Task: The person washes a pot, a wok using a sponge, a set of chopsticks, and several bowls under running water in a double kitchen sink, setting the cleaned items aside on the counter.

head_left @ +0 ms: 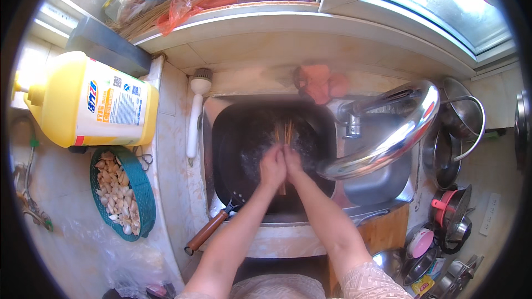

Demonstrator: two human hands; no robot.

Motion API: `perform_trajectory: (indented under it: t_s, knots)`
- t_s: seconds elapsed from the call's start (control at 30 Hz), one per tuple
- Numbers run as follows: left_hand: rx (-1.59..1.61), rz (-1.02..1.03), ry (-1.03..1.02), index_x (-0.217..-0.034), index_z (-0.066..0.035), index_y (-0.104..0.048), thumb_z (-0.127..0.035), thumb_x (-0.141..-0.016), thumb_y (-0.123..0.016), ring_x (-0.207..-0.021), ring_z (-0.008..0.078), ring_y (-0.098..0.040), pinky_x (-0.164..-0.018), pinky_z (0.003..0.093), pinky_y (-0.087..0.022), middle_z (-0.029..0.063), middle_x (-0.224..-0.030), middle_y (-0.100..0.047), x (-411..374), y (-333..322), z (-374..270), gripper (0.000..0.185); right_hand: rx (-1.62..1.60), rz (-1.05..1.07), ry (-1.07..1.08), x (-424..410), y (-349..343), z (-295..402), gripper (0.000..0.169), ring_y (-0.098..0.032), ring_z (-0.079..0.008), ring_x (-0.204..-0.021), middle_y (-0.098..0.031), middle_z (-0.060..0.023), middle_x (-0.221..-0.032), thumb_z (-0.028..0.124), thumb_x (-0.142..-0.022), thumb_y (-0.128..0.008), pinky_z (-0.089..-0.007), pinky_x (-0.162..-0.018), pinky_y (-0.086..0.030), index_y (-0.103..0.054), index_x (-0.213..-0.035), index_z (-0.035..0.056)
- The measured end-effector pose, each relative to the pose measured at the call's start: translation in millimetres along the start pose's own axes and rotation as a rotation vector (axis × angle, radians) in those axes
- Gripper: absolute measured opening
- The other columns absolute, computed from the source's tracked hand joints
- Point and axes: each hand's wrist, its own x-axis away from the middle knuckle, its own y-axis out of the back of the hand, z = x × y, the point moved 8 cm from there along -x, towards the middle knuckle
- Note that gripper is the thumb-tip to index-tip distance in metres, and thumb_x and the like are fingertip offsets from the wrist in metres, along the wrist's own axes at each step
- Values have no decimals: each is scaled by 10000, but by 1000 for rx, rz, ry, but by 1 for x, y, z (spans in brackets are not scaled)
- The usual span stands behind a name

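My left hand and my right hand are pressed together around a bundle of thin wooden chopsticks. The sticks point away from me, with their other ends showing below my wrists. Both hands are over a dark wok that sits in the left basin of a steel sink. Water in the wok looks stirred up around the hands. The wok's wooden handle sticks out over the sink's near left edge. Most of the sticks' middle is hidden by my fingers.
A chrome faucet arches over the right basin. Left of the sink stand a yellow detergent jug and a green basket of garlic cloves. An orange cloth lies behind the sink; several pots and pans are at the right.
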Motion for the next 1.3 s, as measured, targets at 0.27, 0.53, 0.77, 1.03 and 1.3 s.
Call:
perform_trajectory:
  t_s: [0.27, 0.53, 0.77, 1.03, 1.3]
  knots:
    - [-602, 75, 220, -1138, -84, -557, -281, -888, -558, -1044, 424, -594, -847, 539, -478, 173, -1091, -657, 32, -24, 46, 319, 793, -216, 670, 67, 17, 114, 304, -546, -382, -1000, -575, -188, -1068, 175, -851, -585, -452, -860, -454, -589, -1109, 14]
    - [-530, 305, 240, -1131, -91, -596, -329, -847, -641, -1013, 396, -616, -863, 476, -497, 202, -1042, -663, 0, -4, 66, 373, 894, -926, 864, 65, 53, 279, 365, -485, -439, -1116, -494, -282, -1202, 172, -831, -621, -537, -898, -396, -576, -1149, 0]
    - [241, 471, 760, -1141, -117, -600, -430, -963, -476, -762, 178, -650, -638, 343, -525, 71, -815, -656, 21, -9, 111, 381, 580, -501, 870, 112, 51, 165, 179, -575, -400, -890, -593, -220, -915, 144, -840, -591, -494, -769, -440, -579, -947, 0]
    - [-380, 377, 423, -1137, -96, -659, -435, -917, -488, -1074, 383, -599, -905, 448, -463, 211, -1108, -649, 7, 5, 99, 438, 1483, 25, 575, 78, -14, 47, 419, -512, -413, -1130, -503, -211, -1269, 232, -809, -605, -465, -950, -437, -590, -1182, 42]
    - [-85, 293, 519, -1177, -79, -639, -468, -939, -461, -1026, 335, -632, -863, 403, -475, 190, -1105, -662, -2, -11, 152, 489, 188, -25, -10, 40, -11, -3, 429, -635, -305, -990, -627, -180, -1135, 288, -904, -528, -415, -867, -502, -561, -1229, 11]
